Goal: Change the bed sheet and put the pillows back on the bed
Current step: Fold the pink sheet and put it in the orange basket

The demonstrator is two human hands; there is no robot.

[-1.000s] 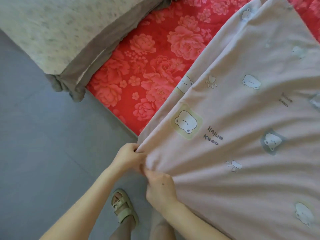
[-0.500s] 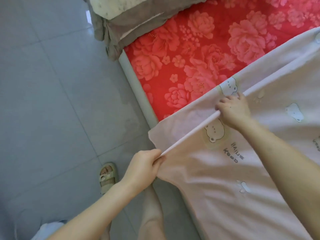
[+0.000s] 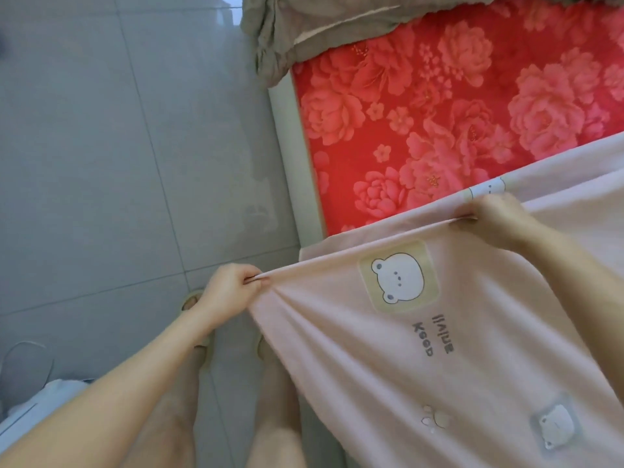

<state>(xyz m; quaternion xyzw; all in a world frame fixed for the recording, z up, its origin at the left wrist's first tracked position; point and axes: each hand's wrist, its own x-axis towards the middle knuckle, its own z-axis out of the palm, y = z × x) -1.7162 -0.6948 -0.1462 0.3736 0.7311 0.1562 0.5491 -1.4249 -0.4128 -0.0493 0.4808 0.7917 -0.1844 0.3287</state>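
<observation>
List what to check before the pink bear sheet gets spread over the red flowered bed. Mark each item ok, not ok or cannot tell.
1. Left hand grips the pink sheet at its edge: ok.
2. Right hand grips the same edge farther along: ok.
3. Edge stretched straight between the two hands: ok.
4. Red flowered bed free for spreading: not ok, grey bedding lies bunched on its far end.
5. Sheet squared with the bed's side: cannot tell, most of the sheet is out of view.
6. Hanging part of the sheet off the floor: cannot tell, its lower end is out of view.
</observation>
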